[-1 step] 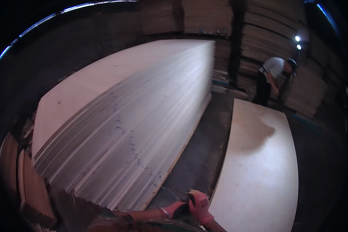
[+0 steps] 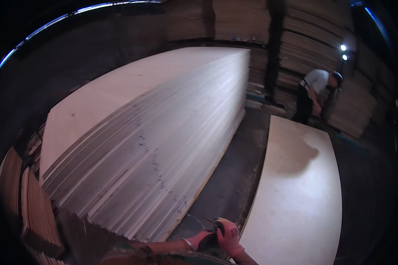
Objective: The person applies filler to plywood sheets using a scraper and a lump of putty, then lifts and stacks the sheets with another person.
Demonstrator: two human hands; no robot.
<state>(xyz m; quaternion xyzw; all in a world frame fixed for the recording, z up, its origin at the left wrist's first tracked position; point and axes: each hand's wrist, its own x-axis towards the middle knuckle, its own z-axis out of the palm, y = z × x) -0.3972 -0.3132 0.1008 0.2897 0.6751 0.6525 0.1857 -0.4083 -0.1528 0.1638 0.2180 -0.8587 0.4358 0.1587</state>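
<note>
Low in the head view my two hands meet, both in pink work gloves with dark palms. My left hand (image 2: 203, 240) is closed, its fingertips largely hidden behind the other hand. My right hand (image 2: 228, 237) has its fingers curled in. A thin dark piece (image 2: 209, 223) sticks out between them, too small and dim to name. Just right of my right hand lies a large pale plywood sheet (image 2: 292, 203). To the left rises a tall stack of plywood sheets (image 2: 163, 145), with dark marks along its side.
A person (image 2: 314, 90) bends over beyond the far end of the plywood sheet. More board stacks (image 2: 314, 48) stand at the back. Brown boards (image 2: 39, 212) lie at the lower left. A strip of dark floor (image 2: 234, 170) runs between the stack and the sheet.
The whole view has shifted slightly, so the stack and the person sit a little further right and lower. The thin dark piece shows more plainly between my hands.
</note>
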